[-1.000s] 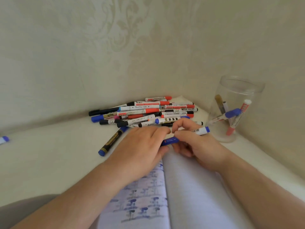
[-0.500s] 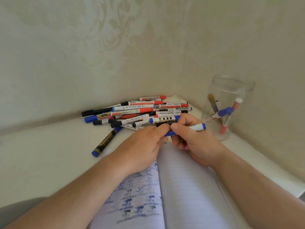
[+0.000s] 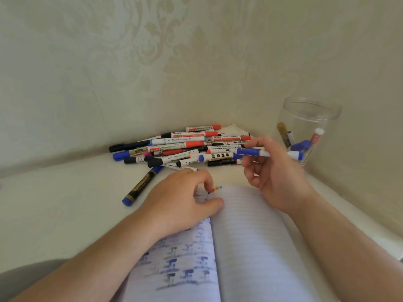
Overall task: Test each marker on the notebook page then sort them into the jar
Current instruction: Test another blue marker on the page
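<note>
Blue marker (image 3: 253,151) pinched in right hand (image 3: 274,171), left hand (image 3: 183,197) loosely curled on notebook (image 3: 250,247)

A white marker (image 3: 269,152) with a blue cap is held up. Red, blue and black caps are seen on the white barrels of the pile (image 3: 187,147). Blue and dark test marks are scattered over the pale lined notebook (image 3: 257,247). Cream damask wallpaper (image 3: 174,51) is shown behind; a possibly gold marker stands in the clear jar (image 3: 309,118).

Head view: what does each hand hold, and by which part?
Right hand pinches the blue marker mid-barrel, cap on. Left hand holds nothing, resting on the notebook.
</note>
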A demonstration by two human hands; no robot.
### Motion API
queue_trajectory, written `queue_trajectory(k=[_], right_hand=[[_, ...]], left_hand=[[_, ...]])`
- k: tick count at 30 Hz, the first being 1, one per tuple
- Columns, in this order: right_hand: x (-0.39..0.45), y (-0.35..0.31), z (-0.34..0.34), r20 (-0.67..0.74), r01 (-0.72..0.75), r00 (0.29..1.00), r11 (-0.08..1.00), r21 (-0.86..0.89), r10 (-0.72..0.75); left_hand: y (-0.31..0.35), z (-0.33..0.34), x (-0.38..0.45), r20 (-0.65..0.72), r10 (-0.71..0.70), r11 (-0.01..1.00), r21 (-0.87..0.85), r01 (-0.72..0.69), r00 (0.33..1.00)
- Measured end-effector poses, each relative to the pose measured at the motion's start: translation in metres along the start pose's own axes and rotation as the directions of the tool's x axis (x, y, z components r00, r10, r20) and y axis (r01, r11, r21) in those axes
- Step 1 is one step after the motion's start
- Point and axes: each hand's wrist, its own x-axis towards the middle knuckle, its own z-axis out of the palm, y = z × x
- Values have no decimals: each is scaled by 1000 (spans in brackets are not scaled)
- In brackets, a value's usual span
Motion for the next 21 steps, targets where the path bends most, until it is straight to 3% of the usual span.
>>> queue_trajectory(k=[3, 5, 7, 10, 15, 21], right_hand=[[0, 7, 0, 1, 84, 996, 979, -185, -85], [-1, 14, -1, 0, 143, 987, 894, -425, -158], [-2, 16, -1, 53, 142, 989, 824, -548, -136], [-5, 16, 0, 101, 109, 993, 806, -582, -61], [-6, 18, 3, 40, 92, 995, 664, -742, -93], [-5, 19, 8, -60, -17, 998, 699, -715, -36]], left_hand=[[-4, 3, -2, 93, 47, 999, -10, -46, 995], [-7, 1, -1, 167, 64, 998, 6, -66, 984], [-11, -3, 0, 229, 65, 996, 40, -76, 971], [-15, -5, 1, 252, 69, 995, 54, -85, 965], [-16, 0, -1, 207, 74, 994, 67, -89, 976], [-17, 1, -1, 200, 76, 993, 73, -92, 977]])
